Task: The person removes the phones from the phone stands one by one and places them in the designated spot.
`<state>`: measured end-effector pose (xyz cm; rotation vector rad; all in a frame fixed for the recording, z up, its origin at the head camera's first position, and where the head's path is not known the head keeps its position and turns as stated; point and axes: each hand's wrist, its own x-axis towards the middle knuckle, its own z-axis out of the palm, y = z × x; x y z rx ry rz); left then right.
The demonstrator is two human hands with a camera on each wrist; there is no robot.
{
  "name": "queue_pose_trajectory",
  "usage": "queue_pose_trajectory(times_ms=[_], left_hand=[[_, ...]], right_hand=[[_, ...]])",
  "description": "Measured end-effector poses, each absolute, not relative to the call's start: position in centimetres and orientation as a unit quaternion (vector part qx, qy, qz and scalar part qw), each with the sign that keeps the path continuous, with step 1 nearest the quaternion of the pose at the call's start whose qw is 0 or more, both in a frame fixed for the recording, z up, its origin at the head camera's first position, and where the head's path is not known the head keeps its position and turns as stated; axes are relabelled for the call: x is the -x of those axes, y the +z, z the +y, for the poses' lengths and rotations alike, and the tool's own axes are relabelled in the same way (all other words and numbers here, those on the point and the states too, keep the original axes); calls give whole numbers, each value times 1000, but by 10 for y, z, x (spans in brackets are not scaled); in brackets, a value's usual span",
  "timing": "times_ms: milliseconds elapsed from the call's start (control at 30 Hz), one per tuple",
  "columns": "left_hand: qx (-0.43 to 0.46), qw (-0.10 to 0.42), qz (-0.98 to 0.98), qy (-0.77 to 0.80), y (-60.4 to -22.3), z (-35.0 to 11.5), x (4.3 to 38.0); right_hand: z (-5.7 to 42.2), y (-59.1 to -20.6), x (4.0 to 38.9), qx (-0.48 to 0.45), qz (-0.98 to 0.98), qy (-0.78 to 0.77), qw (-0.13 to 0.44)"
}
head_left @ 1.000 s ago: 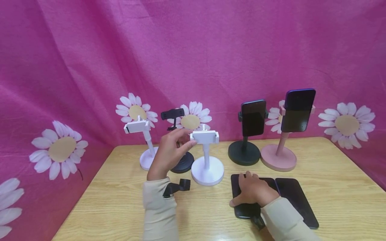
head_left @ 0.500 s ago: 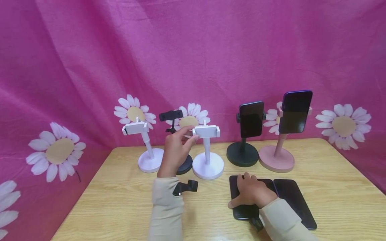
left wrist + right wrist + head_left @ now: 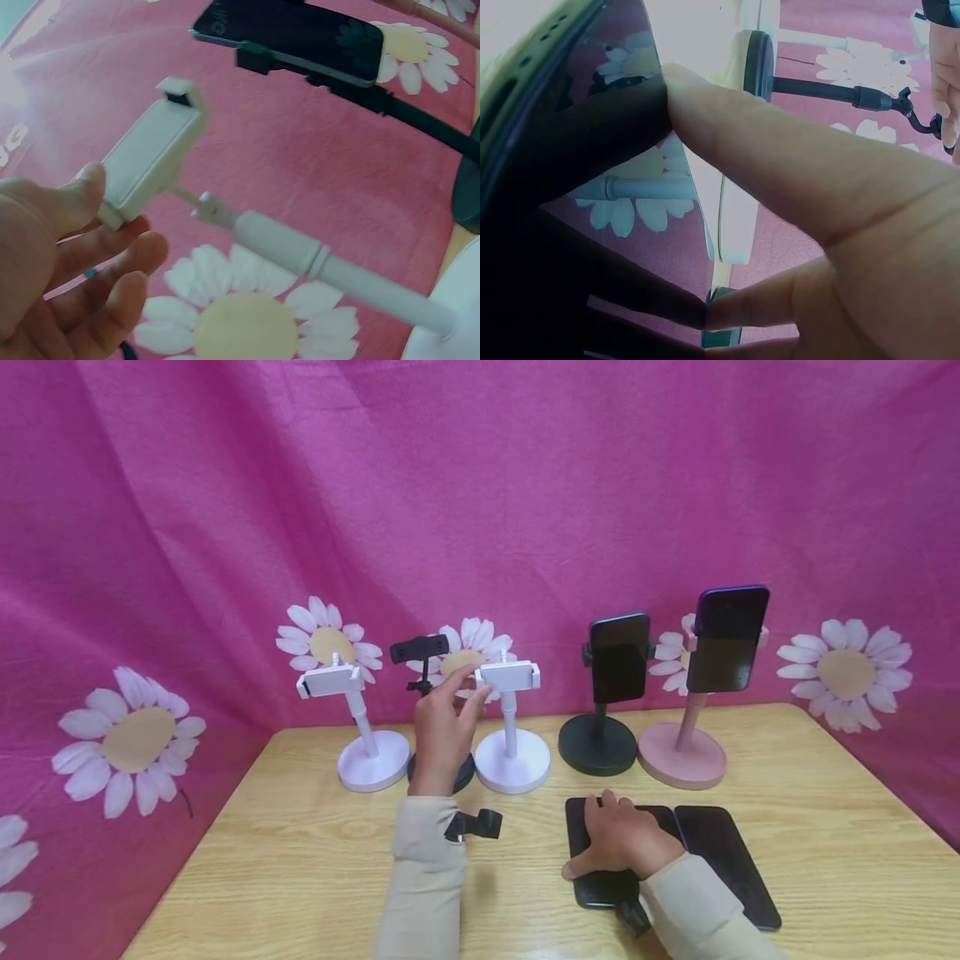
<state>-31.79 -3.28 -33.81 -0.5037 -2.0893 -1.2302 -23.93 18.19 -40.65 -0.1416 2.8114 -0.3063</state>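
Since 1 s ago left hand [image 3: 442,722] went up to the clamp of the middle white stand [image 3: 511,727], thumb and fingertips now pinching its left end. Right hand [image 3: 618,842] unchanged, flat on a phone [image 3: 600,881] lying on the surface [image 3: 300,860]. Looks like clamp being set for phone.

Five stands [image 3: 510,727] behind two flat phones [image 3: 720,860] on table [image 3: 300,860].
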Motion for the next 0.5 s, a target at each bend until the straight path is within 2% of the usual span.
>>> queue_pose_trajectory(times_ms=[333,400,500], left_hand=[[162,337,-815,-442,-330,-27,312],[156,357,-813,-433,-325,-27,306],[161,405,-781,-447,-315,-22,293]], right_hand=[[183,-404,240,38,980,-122,152],[186,-397,240,36,979,-147,134],[197,-379,241,31,976,-205,69]])
